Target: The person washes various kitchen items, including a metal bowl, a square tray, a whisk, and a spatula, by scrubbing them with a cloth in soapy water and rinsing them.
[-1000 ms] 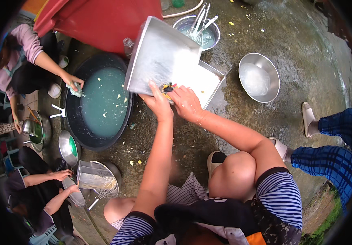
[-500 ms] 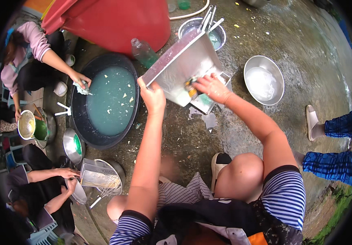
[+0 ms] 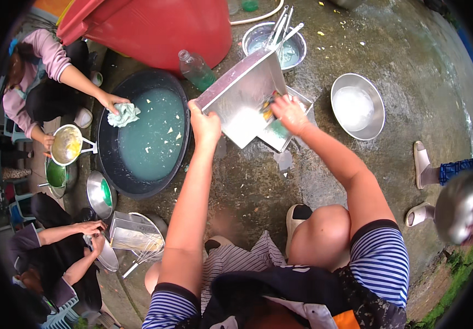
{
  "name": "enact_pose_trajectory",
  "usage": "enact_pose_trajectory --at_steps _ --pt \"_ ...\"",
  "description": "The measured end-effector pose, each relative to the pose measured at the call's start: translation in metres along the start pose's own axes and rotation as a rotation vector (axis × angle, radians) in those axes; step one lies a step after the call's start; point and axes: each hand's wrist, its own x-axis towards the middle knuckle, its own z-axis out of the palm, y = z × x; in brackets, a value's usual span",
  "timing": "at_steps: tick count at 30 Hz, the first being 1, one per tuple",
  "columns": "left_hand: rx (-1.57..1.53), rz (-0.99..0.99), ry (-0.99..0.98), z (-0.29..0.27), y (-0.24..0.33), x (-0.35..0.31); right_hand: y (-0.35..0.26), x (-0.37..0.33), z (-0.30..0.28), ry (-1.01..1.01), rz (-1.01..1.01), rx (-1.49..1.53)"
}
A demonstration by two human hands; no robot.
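Brace the tilted silver rectangular metal pan over the wet grey concrete floor, inside the grassy right edge, left hand clamped on one corner, right hand curled loosely around the yellow-and-dark scrubber, pressing evenly.
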Motion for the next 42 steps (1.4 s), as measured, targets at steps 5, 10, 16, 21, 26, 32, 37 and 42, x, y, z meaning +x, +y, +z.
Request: enact_pose_trajectory --at_steps 5,10,16,21,26,32,37,42 --pt "-0.039 -0.078 0.059 0.010 0.006 -0.006 -0.050 0.008 0.012 -0.001 0.051 -0.035" --pt "0.066 -0.077 -0.009 0.009 0.004 0.002 -0.052 -0.007 0.005 0.022 -0.111 0.145" --pt "-0.073 -0.226 -0.039 0.011 -0.015 0.001 -0.036 -0.004 0.011 -0.083 0.058 0.022" --pt "-0.144 -0.172 0.035 0.011 -0.017 0.001 -0.089 -0.001 -0.010 -0.223 -0.066 0.217" --pt "0.151 -0.198 -0.163 -0.004 0.006 0.011 -0.021 -0.012 0.006 -0.036 0.002 0.103" --pt "0.119 -0.212 -0.117 -0.019 0.017 0.006 -0.025 -0.018 -0.012 0.092 -0.032 0.255" --pt "-0.554 -0.028 -0.059 -0.012 -0.028 -0.045 -0.065 -0.006 -0.044 0.089 0.081 0.412" --pt "-0.618 0.305 0.150 0.015 -0.019 -0.061 -0.087 -0.002 -0.067 0.062 0.131 0.449"
